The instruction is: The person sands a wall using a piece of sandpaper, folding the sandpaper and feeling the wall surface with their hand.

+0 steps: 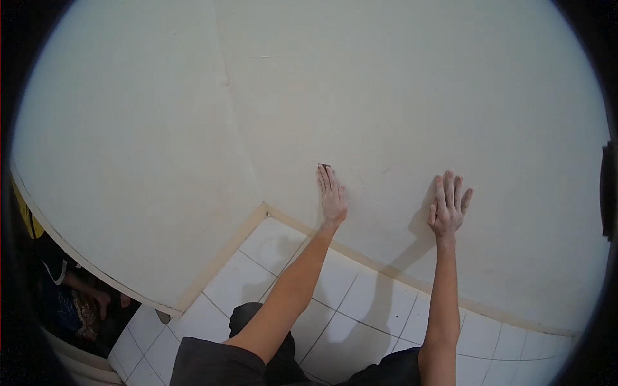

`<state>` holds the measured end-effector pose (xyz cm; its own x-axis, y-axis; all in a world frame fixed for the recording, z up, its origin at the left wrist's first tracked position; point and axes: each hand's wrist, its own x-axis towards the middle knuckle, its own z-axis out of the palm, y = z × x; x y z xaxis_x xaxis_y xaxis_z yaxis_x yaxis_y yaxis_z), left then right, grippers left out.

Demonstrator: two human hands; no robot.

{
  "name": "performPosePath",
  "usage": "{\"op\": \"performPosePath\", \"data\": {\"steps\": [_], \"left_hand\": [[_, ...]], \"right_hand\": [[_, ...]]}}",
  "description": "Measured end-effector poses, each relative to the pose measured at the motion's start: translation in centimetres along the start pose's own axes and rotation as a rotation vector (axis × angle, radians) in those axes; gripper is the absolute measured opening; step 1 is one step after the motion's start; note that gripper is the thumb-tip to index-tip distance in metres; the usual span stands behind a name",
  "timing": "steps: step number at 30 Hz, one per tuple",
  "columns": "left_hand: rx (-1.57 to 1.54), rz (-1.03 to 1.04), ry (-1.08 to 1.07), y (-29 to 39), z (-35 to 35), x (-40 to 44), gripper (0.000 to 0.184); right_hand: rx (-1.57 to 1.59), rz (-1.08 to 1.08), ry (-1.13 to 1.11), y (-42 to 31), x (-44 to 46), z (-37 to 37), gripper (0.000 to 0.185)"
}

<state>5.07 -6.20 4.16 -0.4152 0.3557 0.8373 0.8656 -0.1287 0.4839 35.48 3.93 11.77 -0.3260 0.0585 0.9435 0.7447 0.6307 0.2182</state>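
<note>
My left hand (pixel 333 198) lies flat against the pale wall (pixel 360 103), fingers together and pointing up. Under its fingertips shows the dark edge of a thin piece of sandpaper (pixel 324 166), pressed to the wall; most of it is hidden by the fingers. To the right, my right hand (pixel 450 207) is open with its fingers spread and nothing in it. Its palm faces the wall, and a shadow falls to its left. Pale dust covers both hands.
A wall corner (pixel 265 204) stands left of my left hand, with a beige skirting strip (pixel 386 275) along the base. White floor tiles (pixel 335 315) lie below. Past the left wall's edge, another person's legs (pixel 90 289) show in shade. A dark object (pixel 608 193) sits far right.
</note>
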Motion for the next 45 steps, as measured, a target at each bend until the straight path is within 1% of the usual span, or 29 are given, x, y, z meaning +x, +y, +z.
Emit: {"op": "performPosePath", "data": {"steps": [2,3,4,6,7,8,10,12,15,17,18,20,22,23,24,25,26,29,30,33,35,37,39,42,44,45], "left_hand": [[-0.063,-0.014,-0.015,-0.1,-0.3,-0.1,0.07],[-0.048,0.056,0.033,0.2,-0.7,1.5,0.07],[-0.034,0.125,0.082,0.7,-1.0,4.8,0.07],[-0.005,0.21,0.175,4.1,-2.6,14.3,0.067],[-0.067,0.317,0.217,6.2,-3.8,20.0,0.063],[-0.029,0.301,0.211,8.7,-5.2,25.3,0.062],[-0.049,0.391,0.282,13.5,-7.3,34.4,0.062],[-0.089,0.358,0.174,16.2,-9.0,40.9,0.072],[-0.085,0.355,0.154,16.9,-9.4,41.5,0.073],[0.039,0.519,0.28,14.3,-7.9,38.1,0.062],[0.035,0.487,0.252,13.3,-7.7,35.4,0.062],[0.053,0.416,0.211,11.0,-6.9,27.9,0.061],[0.013,0.335,0.162,5.9,-4.8,18.6,0.059],[0.019,0.265,0.103,3.5,-3.8,13.2,0.061],[0.108,0.188,0.074,0.5,-2.0,7.6,0.064],[0.06,0.183,0.027,-1.3,-1.6,3.1,0.066],[0.007,0.182,-0.015,-2.0,-1.3,0.7,0.068],[-0.034,0.103,-0.017,-1.2,-1.2,1.0,0.067],[0.002,0.146,0.024,-0.1,-1.7,3.1,0.067],[0.089,0.278,0.108,6.2,-4.0,16.1,0.065],[0.114,0.366,0.184,12.4,-5.9,26.1,0.064],[0.106,0.46,0.316,17.1,-6.4,34.7,0.064],[0.015,0.496,0.25,20.3,-7.5,40.7,0.066],[0.028,0.481,0.207,22.0,-8.3,41.2,0.066],[0.082,0.549,0.258,20.6,-7.5,36.1,0.065],[0.089,0.496,0.228,19.7,-7.1,32.6,0.064]], "right_hand": [[0.014,0.012,-0.009,-0.1,0.0,-0.1,0.057],[0.018,0.011,-0.006,-0.2,-0.1,-0.3,0.057],[0.022,0.007,0.0,-0.3,-0.1,-0.3,0.057],[0.013,0.004,0.006,0.0,0.2,0.0,0.057],[0.005,0.005,-0.002,0.0,0.0,-0.1,0.056],[-0.001,0.008,-0.007,-0.2,-0.1,-0.1,0.056],[-0.009,-0.013,0.005,-0.3,0.0,-0.2,0.057],[-0.014,-0.025,0.001,0.0,0.1,0.0,0.057],[-0.007,-0.023,-0.023,0.0,-0.1,-0.3,0.057],[0.008,-0.027,-0.005,-0.1,0.0,-0.3,0.056],[0.007,-0.015,-0.01,-0.2,0.0,-0.3,0.056],[0.003,0.008,-0.021,-0.1,-0.2,-0.1,0.056],[-0.003,-0.003,-0.01,-0.1,0.1,-0.3,0.056],[-0.005,-0.011,-0.006,-0.1,0.1,-0.4,0.056],[-0.004,-0.003,-0.02,-0.3,0.1,-0.5,0.057],[-0.006,0.0,-0.031,-0.4,0.0,-0.7,0.057],[-0.013,0.002,-0.037,-0.2,0.1,-0.6,0.057],[-0.013,0.005,-0.048,-0.2,0.0,-0.6,0.057],[-0.032,-0.006,-0.029,-0.4,0.4,-0.8,0.057],[-0.018,-0.007,-0.019,-0.4,0.3,-0.8,0.056],[-0.021,-0.011,-0.026,-0.2,0.1,-0.6,0.056],[-0.02,-0.009,-0.031,-0.3,-0.1,-0.4,0.056],[-0.025,-0.009,-0.027,-0.4,0.1,-0.6,0.056],[-0.035,-0.015,-0.039,-0.6,0.4,-1.1,0.056],[-0.028,-0.016,-0.029,-0.7,0.6,-1.3,0.056],[-0.026,-0.017,-0.022,-0.8,0.8,-1.5,0.056]]}}
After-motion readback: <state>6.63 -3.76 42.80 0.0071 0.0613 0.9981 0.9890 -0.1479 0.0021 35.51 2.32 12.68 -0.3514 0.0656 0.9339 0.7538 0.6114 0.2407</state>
